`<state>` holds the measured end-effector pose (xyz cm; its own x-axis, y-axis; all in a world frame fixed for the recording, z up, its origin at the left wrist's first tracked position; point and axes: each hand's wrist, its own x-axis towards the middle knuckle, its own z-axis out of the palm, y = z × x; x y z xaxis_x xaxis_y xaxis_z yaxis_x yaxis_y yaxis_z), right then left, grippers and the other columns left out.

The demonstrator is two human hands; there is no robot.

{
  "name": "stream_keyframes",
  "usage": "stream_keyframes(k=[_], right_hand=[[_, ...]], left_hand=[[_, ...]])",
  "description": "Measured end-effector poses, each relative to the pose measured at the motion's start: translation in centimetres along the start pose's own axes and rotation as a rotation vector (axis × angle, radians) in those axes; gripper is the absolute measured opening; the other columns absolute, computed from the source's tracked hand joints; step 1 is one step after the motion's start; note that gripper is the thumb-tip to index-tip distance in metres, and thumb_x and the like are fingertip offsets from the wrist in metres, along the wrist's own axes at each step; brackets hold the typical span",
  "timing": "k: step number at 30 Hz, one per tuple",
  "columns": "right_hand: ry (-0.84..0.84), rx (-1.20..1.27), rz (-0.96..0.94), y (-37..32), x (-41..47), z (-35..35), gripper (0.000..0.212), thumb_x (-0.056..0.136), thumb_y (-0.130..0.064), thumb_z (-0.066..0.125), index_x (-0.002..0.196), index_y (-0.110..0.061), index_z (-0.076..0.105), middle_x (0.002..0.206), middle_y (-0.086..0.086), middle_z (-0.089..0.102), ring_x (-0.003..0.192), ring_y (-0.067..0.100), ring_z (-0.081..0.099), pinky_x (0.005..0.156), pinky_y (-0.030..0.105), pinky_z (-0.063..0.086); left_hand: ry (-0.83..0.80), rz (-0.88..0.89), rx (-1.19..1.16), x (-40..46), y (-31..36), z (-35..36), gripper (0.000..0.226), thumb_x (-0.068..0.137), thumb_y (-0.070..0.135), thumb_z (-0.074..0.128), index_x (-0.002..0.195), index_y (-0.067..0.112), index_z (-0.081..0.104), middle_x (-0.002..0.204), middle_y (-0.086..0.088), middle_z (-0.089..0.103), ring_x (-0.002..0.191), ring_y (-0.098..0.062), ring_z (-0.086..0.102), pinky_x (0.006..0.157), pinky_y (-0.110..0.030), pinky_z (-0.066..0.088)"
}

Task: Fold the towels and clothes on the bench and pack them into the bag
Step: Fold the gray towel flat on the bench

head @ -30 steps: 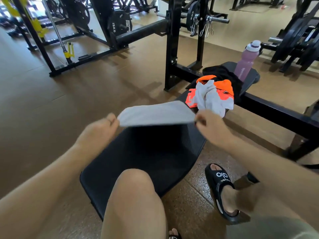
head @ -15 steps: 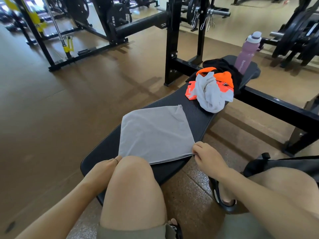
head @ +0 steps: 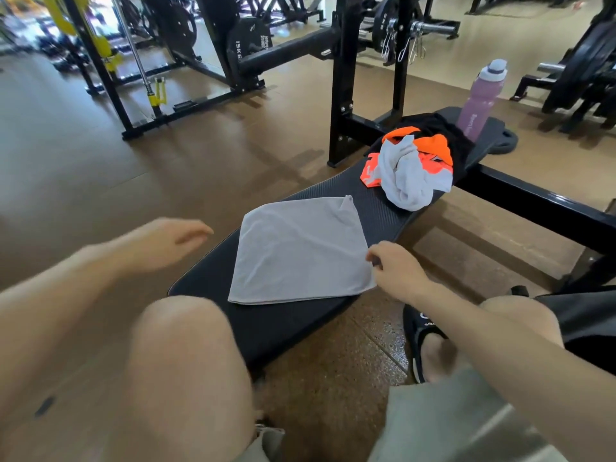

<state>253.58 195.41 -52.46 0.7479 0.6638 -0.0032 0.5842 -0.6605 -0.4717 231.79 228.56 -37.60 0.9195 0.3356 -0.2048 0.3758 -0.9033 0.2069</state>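
A grey towel (head: 300,251), folded once, lies flat on the black bench (head: 283,325) in front of my knees. My right hand (head: 396,271) pinches the towel's right edge. Left of the towel my left hand (head: 166,241) hovers with fingers apart and holds nothing. Farther along the bench sits a heap of clothes: a white towel (head: 406,175) over an orange garment (head: 433,148) and a black one (head: 440,125). A black bag (head: 586,325) shows at the right edge, beside my right knee.
A purple water bottle (head: 480,98) stands at the bench's far end. The bench's black frame (head: 533,201) runs off to the right. Black rack uprights (head: 343,81) and weight plates stand beyond. My right foot wears a black slide (head: 423,341) on the brown floor.
The towel went from being held up to lying on the bench. My left hand let go of its corner and rose to the left. My right hand slid up along the right edge.
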Motion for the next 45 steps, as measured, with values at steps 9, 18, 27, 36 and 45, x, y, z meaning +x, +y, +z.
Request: stream_keyframes(k=[9, 18, 27, 36, 45], right_hand=[[0.080, 0.254, 0.168, 0.0, 8.4, -1.8, 0.015, 0.100, -0.019, 0.054, 0.109, -0.013, 0.063, 0.106, 0.004, 0.067, 0.096, 0.021, 0.060, 0.078, 0.027, 0.041], [-0.055, 0.118, 0.077, 1.5, 18.3, -1.2, 0.041, 0.098, -0.010, 0.048, 0.138, -0.012, 0.057, 0.137, 0.010, 0.060, 0.125, 0.028, 0.055, 0.106, 0.041, 0.044], [-0.081, 0.001, -0.125, 4.1, 22.8, 0.4, 0.012, 0.087, -0.005, 0.057, 0.088, -0.013, 0.065, 0.089, -0.001, 0.063, 0.080, 0.021, 0.057, 0.070, 0.033, 0.046], [-0.030, -0.069, -0.020, 5.7, 23.1, 0.1, 0.020, 0.089, -0.012, 0.058, 0.073, -0.015, 0.047, 0.071, 0.004, 0.054, 0.069, 0.026, 0.051, 0.060, 0.037, 0.040], [0.184, -0.151, -0.280, 3.5, 20.8, 2.3, 0.041, 0.089, -0.012, 0.044, 0.126, -0.006, 0.061, 0.120, 0.013, 0.062, 0.104, 0.033, 0.060, 0.088, 0.044, 0.052]], left_hand=[[-0.156, 0.087, 0.095, 8.7, 6.8, 6.4, 0.057, 0.101, 0.046, 0.051, 0.153, 0.031, 0.035, 0.152, 0.001, 0.045, 0.130, -0.024, 0.051, 0.109, -0.038, 0.041], [-0.107, 0.146, 0.101, 18.3, 10.1, 17.1, 0.086, 0.095, 0.073, 0.029, 0.160, 0.034, -0.011, 0.169, -0.003, -0.019, 0.156, -0.024, -0.016, 0.124, -0.052, -0.010], [-0.028, 0.108, 0.125, 18.8, 9.6, 20.3, 0.092, 0.084, 0.086, 0.008, 0.157, 0.039, -0.019, 0.166, 0.002, -0.028, 0.152, -0.022, -0.028, 0.120, -0.055, -0.018], [-0.039, 0.116, 0.127, 18.7, 9.6, 20.2, 0.091, 0.087, 0.085, 0.012, 0.156, 0.038, -0.022, 0.164, 0.003, -0.032, 0.150, -0.021, -0.032, 0.120, -0.054, -0.021], [-0.038, 0.121, 0.123, 18.7, 9.6, 20.1, 0.091, 0.087, 0.085, 0.014, 0.157, 0.038, -0.022, 0.164, 0.003, -0.033, 0.150, -0.021, -0.033, 0.119, -0.053, -0.022]])
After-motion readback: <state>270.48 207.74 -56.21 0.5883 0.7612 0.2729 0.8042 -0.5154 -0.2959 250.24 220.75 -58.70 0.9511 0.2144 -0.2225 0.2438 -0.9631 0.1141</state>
